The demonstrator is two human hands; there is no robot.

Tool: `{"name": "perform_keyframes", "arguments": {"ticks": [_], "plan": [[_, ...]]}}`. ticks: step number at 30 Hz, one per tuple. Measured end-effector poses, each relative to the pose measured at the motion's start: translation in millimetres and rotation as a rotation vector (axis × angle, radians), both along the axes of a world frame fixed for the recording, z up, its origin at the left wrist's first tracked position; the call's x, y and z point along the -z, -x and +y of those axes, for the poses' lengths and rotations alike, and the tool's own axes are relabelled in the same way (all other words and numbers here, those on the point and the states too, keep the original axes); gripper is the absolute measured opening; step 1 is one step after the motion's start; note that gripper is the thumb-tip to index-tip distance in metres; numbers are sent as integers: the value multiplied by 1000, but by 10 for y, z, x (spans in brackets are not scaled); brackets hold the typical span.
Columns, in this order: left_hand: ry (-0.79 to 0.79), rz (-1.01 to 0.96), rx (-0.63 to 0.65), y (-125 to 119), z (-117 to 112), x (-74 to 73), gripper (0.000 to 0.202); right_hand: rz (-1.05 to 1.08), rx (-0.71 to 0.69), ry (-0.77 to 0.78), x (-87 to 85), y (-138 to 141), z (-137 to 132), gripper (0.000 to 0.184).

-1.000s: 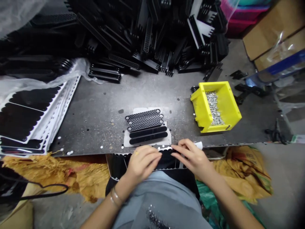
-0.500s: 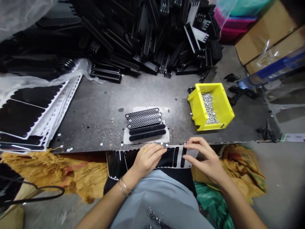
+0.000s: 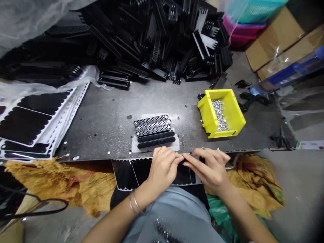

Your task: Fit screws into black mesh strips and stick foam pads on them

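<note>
Left hand (image 3: pixel 162 170) and right hand (image 3: pixel 209 170) in a narrow pinch on a white-backed sheet of black pads (image 3: pixel 141 170), beside the edge of a metal workbench (image 3: pixel 101 135)

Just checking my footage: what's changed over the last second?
The right hand has moved left from the right end of the black scalloped pad sheet, and the left hand has edged right; their fingertips now meet over the sheet. Whether they grip anything is hidden. The yellow bin of small metal parts and the mesh strips stayed as they were.
</note>
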State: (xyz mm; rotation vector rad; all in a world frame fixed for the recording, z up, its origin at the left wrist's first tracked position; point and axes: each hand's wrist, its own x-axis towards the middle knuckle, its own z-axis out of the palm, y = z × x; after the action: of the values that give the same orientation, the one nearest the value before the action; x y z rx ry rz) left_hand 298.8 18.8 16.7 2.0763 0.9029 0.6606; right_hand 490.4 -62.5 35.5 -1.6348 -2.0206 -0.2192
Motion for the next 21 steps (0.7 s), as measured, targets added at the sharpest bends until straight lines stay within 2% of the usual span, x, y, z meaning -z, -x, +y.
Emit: {"name": "perform_keyframes", "arguments": {"ticks": [3, 5, 8, 11, 14, 16, 18, 19, 20, 21], "plan": [[-9, 38, -91, -44, 25, 2, 32, -52, -81, -47, 115, 33, -75, 25], [-62, 38, -146, -73, 47, 10, 34, -2, -104, -17, 154, 1, -136, 26], [-167, 25, -142, -136, 50, 12, 34, 249, -61, 102, 145, -31, -146, 44], [-240, 15, -119, -201, 23, 22, 36, 446, -103, 149, 114, 14, -39, 56], [-313, 14, -120, -228, 24, 86, 35, 554, -125, 138, 74, 15, 20, 39], [-389, 9, -123, -233, 46, 175, 34, 674, -159, 260, 9, -88, -42, 18], [-470, -6, -126, -247, 64, 291, 28, 923, -190, 400, -104, -258, -145, 11], [-510, -16, -128, -258, 65, 348, 23, 1081, -176, 414, -173, -341, -183, 6], [-553, -29, -128, -268, 59, 398, 16, 1222, -139, 381, -243, -402, -194, 4], [-595, -48, -129, -271, 48, 433, 11, 1308, -73, 299, -303, -428, -169, 12]]}}
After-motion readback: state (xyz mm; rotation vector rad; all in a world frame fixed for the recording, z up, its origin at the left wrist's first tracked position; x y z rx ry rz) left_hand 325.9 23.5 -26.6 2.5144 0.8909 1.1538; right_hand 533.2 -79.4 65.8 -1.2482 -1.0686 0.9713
